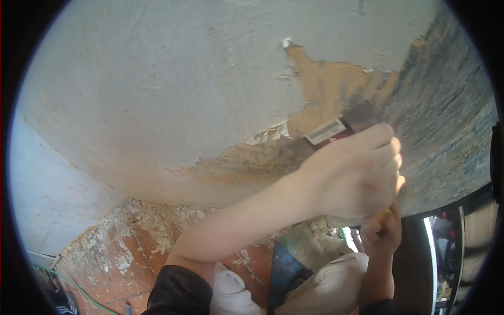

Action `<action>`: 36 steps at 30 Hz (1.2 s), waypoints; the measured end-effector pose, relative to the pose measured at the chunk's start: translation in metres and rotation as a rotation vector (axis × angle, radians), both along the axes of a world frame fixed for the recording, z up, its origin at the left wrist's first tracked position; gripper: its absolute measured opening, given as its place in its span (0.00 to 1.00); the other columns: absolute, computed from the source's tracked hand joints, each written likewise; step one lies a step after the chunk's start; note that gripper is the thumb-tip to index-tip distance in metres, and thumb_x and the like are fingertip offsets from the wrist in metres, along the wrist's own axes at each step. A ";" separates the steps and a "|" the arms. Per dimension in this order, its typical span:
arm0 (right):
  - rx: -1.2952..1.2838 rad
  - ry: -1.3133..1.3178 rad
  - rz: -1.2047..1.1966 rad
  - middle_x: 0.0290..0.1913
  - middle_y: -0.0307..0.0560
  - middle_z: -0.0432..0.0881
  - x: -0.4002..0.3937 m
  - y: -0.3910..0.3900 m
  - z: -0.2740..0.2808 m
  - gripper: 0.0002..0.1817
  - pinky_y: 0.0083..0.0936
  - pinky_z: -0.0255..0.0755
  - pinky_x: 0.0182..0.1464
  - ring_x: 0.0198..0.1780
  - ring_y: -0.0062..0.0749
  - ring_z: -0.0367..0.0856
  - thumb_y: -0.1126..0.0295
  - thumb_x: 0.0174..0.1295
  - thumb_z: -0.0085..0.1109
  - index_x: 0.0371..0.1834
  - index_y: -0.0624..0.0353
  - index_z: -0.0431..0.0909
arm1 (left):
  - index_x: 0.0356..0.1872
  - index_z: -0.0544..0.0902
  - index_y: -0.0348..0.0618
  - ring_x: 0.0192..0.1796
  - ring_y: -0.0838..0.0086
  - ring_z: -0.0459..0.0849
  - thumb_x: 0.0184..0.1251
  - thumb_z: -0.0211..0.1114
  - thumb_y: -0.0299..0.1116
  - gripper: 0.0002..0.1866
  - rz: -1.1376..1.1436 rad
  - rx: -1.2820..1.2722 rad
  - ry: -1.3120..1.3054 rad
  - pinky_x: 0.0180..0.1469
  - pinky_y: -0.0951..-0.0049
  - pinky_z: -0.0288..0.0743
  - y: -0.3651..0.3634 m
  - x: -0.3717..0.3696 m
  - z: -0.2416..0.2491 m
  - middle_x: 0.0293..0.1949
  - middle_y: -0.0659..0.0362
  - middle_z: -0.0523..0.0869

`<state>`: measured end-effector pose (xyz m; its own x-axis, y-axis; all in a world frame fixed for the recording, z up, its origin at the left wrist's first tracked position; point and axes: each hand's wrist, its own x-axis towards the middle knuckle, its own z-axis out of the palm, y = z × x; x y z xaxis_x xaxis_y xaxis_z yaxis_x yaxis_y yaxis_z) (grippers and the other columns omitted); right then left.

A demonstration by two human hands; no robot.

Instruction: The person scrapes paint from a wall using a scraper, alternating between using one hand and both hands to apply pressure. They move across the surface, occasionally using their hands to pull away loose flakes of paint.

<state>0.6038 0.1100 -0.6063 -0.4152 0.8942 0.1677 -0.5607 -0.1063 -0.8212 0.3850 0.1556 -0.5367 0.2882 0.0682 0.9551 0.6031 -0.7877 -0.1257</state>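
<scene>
A wide scraper (325, 132) with a barcode label and a dark red part lies against the wall (157, 94) at the edge of the peeling paint. My left hand (357, 170) is closed around it just behind the blade, its back toward me. Below it, my right hand (382, 231) is closed on the yellowish end of the scraper's handle. Tan and grey bare wall (336, 86) shows above the blade, and curled paint flakes (270, 134) hang to its left. My left hand hides most of the handle.
Paint chips (123, 260) litter the reddish tiled floor (149, 241). A green cord (79, 289) runs along the lower left. My knees (325, 283) are close below the wall. Shelves with various items (443, 247) stand at the lower right.
</scene>
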 end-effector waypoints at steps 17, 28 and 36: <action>0.199 -0.309 -0.304 0.25 0.40 0.73 -0.043 -0.004 -0.020 0.21 0.19 0.63 0.21 0.20 0.16 0.67 0.58 0.77 0.42 0.51 0.70 0.73 | 0.14 0.75 0.45 0.31 0.73 0.74 0.48 0.67 0.30 0.10 0.151 -0.020 0.099 0.40 0.74 0.68 -0.011 -0.024 0.001 0.19 0.65 0.71; 0.233 -0.565 -0.581 0.24 0.37 0.67 0.001 -0.016 -0.019 0.23 0.15 0.59 0.21 0.22 0.18 0.66 0.57 0.79 0.39 0.59 0.68 0.69 | 0.14 0.77 0.49 0.30 0.74 0.74 0.48 0.67 0.32 0.09 0.069 0.019 0.120 0.38 0.74 0.68 -0.001 -0.001 0.005 0.20 0.68 0.73; 0.327 -0.374 -0.473 0.29 0.49 0.79 -0.055 -0.009 0.001 0.21 0.21 0.68 0.28 0.27 0.23 0.75 0.61 0.74 0.46 0.41 0.75 0.77 | 0.14 0.71 0.48 0.26 0.75 0.71 0.52 0.67 0.29 0.14 0.246 0.024 0.118 0.35 0.74 0.66 -0.008 -0.019 0.008 0.20 0.66 0.69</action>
